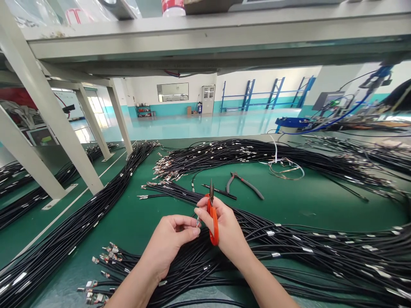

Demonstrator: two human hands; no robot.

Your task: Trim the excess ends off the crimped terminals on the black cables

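- Clock read from your hands, 12 straight ahead.
- Your left hand point(170, 239): thumb and forefinger pinched nearly together on a small metal end point(198, 222); that end sits between your hands, at the centre of the clock; its cable is too hidden to trace.
- Your right hand point(229, 226): fingers curled closed around orange-handled pliers point(214, 222), nose pointing to 12; thumb tip near the metal end; whether it touches, cannot tell.
- Black cables point(289, 237) below your hands, fanning toward 4; metal tips point(111, 254) at 8.
- Grey-handled cutters point(249, 185) lie splayed on the green table point(305, 205) at 1 to 2; thin dark stick point(224, 193) nearer 12.
- Another cable bundle point(109, 196) at 10; white strip point(275, 152) around 2, farther off.
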